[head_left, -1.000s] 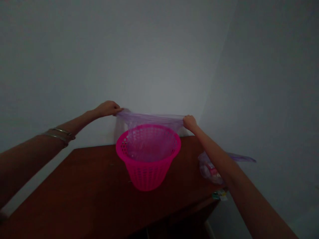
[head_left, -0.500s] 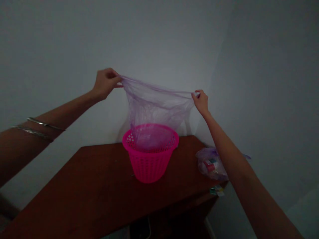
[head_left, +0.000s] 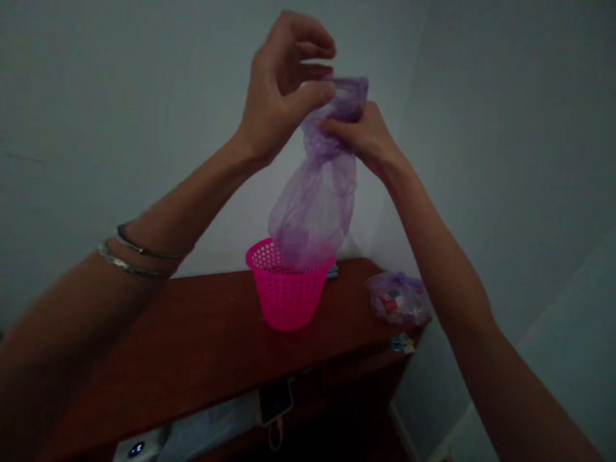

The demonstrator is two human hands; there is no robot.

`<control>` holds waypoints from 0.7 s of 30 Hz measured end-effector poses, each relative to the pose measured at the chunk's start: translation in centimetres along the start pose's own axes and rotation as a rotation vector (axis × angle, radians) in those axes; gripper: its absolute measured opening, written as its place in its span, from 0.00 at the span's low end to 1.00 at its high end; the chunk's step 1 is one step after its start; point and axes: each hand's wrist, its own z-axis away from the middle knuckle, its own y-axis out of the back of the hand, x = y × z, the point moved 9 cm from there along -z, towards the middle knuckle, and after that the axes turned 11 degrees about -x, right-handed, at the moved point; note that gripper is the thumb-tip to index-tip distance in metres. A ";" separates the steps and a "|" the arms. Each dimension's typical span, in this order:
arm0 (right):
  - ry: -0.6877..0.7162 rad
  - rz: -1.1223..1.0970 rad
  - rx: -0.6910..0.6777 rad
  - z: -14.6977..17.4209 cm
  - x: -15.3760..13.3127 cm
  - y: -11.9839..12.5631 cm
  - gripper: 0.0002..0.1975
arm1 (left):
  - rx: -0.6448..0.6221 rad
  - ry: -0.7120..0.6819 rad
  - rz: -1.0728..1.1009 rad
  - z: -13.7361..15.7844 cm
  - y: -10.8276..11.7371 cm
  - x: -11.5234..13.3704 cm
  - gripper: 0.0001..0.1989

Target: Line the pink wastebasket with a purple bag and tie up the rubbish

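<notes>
The right hand (head_left: 368,135) grasps the gathered neck of a translucent purple plastic bag (head_left: 315,205); the left hand (head_left: 274,93), fingers parted from thumb, sits by its top edge, thumb contact unclear; the bag hangs below both, long axis near upright, slanting leftward from the right hand, the closer one; its bottom reaches the mouth of the pink perforated basket (head_left: 289,301) on the worktop (head_left: 206,333).

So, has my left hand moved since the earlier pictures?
Yes: judged against the basket, your left hand has moved up and rightward in view, from its upper left to high above it.
</notes>
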 end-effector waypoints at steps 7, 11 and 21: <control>0.016 -0.127 0.449 9.2 -1.9 9.2 0.11 | -0.005 0.321 0.101 18.7 -4.5 -0.3 0.71; -0.072 -0.226 0.679 19.2 0.6 8.9 0.17 | 0.078 0.746 0.532 31.2 -11.1 -1.1 0.70; -0.816 0.643 0.402 42.8 6.4 2.8 0.54 | -0.559 0.974 1.060 40.3 -16.6 4.4 0.16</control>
